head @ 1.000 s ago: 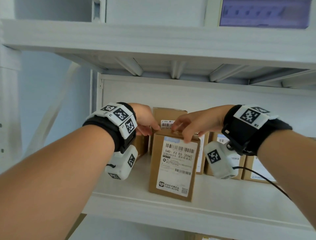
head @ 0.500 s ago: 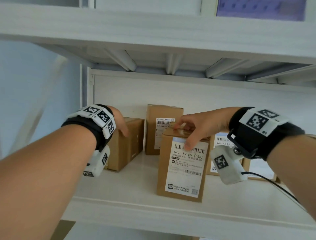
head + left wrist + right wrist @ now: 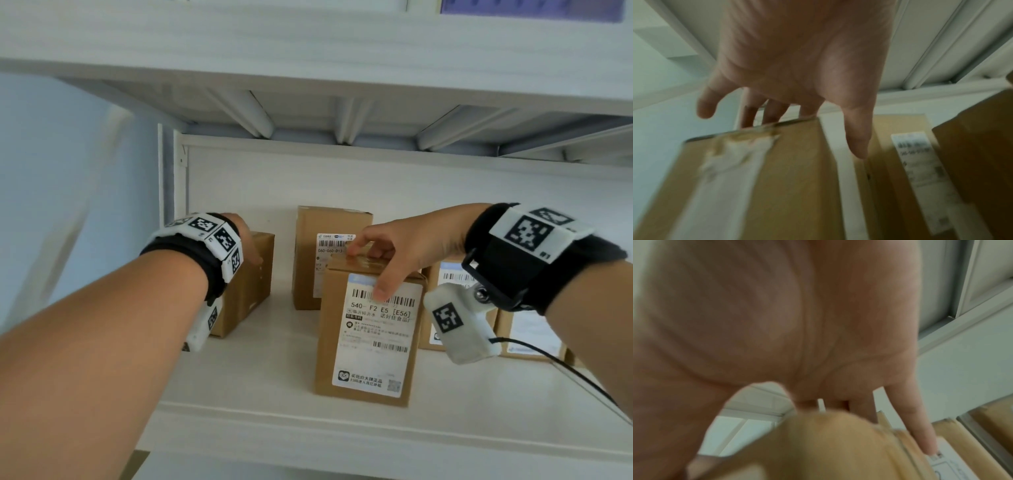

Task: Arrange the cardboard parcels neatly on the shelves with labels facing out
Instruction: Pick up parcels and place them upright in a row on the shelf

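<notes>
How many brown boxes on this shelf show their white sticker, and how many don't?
Brown cardboard boxes showing a white label: 4 (front box, back box, middle-right box, far-right box)
Brown cardboard boxes with no label showing: 1 (left box)
Total: 5 plainly seen; a sliver at the far right is too hidden to count.

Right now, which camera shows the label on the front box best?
The head view: the label on the front box faces the camera whole, under the right hand. The right wrist view catches one blurred corner; the left wrist view shows none of it.
</notes>
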Motion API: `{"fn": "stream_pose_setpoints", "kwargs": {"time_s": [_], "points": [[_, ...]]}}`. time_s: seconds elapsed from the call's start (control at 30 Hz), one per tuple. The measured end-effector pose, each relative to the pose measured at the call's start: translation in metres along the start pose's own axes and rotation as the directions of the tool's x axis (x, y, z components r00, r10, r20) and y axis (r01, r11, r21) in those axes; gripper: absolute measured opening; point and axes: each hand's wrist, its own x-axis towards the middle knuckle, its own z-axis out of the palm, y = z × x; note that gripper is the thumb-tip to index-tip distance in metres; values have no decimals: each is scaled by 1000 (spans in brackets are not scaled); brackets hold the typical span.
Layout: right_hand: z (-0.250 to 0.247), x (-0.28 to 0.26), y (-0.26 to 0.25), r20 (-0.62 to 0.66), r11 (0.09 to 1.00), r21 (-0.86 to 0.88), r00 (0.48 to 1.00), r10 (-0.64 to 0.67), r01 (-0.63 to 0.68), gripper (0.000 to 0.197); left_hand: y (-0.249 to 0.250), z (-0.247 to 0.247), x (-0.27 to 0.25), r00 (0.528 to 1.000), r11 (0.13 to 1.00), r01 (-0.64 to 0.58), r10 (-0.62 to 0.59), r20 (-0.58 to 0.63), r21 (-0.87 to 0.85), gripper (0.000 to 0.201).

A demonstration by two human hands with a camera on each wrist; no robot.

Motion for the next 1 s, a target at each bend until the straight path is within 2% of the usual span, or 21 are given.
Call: {"fn": "stream_pose_setpoints", "kwargs": {"time_s": [0.1,0.2,0.4,0.5,0.6,0.7,0.87,1.0], "points": [[-2,-1,-3,16,1000,6,1000,-1,1,81,19,-17,9,996,986,-93,92,-15,-139,78],[-5,-4,-6,19,999,39,1000,10,-11,76,50,-29,22,979,951,-201,192,-61,-234,81],[-6,-8,-5,12,999,-43,1000,-4,4,79,90,-40,56,953,898,-303,283,-110,-319,90],[-5,-11,-3,2,998,-67,1000,-19,19,81,100,-34,72,947,897,-319,311,-78,-306,91],[-6,-11,-2,-10,997,-76,1000,-22,22,82,107,-22,81,945,906,-325,324,-51,-273,79],[-6,-10,-1,-7,997,-70,1000,-19,18,80,106,-19,88,939,885,-339,337,-65,-317,70],[-5,-10,0,-4,999,-42,1000,-12,12,80,101,-26,87,933,904,-351,361,-4,-244,85],[-4,-12,-2,-11,999,-37,1000,-17,17,79,89,-29,81,949,927,-309,315,-6,-214,113]]}}
